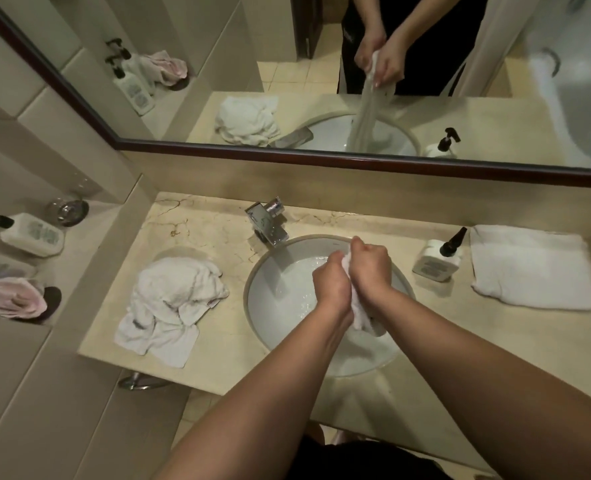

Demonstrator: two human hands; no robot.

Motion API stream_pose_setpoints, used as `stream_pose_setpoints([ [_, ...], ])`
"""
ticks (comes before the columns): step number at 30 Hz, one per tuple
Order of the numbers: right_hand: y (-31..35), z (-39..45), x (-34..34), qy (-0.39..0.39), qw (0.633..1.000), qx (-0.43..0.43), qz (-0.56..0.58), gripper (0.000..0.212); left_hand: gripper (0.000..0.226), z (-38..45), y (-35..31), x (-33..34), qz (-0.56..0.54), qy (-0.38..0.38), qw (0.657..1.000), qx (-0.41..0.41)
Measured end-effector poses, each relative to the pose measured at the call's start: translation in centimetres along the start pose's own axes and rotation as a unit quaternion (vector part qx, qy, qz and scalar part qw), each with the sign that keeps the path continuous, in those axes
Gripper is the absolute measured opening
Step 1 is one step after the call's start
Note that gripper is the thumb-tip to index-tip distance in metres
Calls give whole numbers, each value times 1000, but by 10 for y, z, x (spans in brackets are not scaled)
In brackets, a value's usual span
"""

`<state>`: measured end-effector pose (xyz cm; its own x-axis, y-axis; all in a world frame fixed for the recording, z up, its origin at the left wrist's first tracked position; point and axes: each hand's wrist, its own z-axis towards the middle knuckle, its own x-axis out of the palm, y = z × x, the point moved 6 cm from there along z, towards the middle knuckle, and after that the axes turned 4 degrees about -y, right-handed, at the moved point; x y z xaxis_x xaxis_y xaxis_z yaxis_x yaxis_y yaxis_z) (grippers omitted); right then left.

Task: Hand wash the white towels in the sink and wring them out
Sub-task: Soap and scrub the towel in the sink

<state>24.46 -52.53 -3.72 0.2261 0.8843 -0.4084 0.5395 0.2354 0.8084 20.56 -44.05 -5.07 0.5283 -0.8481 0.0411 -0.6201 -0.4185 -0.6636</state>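
Over the round white sink, my left hand and my right hand both grip one wet white towel, bunched into a rope between them. Its lower end hangs down into the basin, which holds water. The mirror shows the towel stretched from my hands into the sink. A crumpled pile of white towels lies on the counter left of the sink. A folded white towel lies flat on the counter at the right.
A chrome tap stands behind the sink. A pump bottle sits between sink and folded towel. On the left ledge are another pump bottle, a glass and a pink cloth. The mirror spans the wall.
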Motion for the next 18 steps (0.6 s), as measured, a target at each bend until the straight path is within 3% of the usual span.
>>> stream_pose_setpoints([
  [5, -7, -31, 17, 97, 994, -47, -24, 45, 33, 19, -14, -23, -15, -49, 999, -9],
  [9, -41, 1, 8, 80, 992, -32, -94, 50, 42, 38, -8, -40, 70, -8, 995, -69],
  [11, -62, 21, -5, 85, 983, 20, -162, 39, 25, 48, 2, -51, 152, 49, 978, -131],
  [13, -76, 31, -16, 95, 970, 43, -220, 22, 16, 59, 12, -71, 199, 28, 966, -162],
  [15, -86, 37, -21, 93, 973, 74, -199, 22, 19, 64, 19, -84, 219, 5, 960, -177],
  [18, -103, 42, -18, 92, 980, 177, -2, 30, 26, 69, 31, -84, 213, -9, 962, -170],
])
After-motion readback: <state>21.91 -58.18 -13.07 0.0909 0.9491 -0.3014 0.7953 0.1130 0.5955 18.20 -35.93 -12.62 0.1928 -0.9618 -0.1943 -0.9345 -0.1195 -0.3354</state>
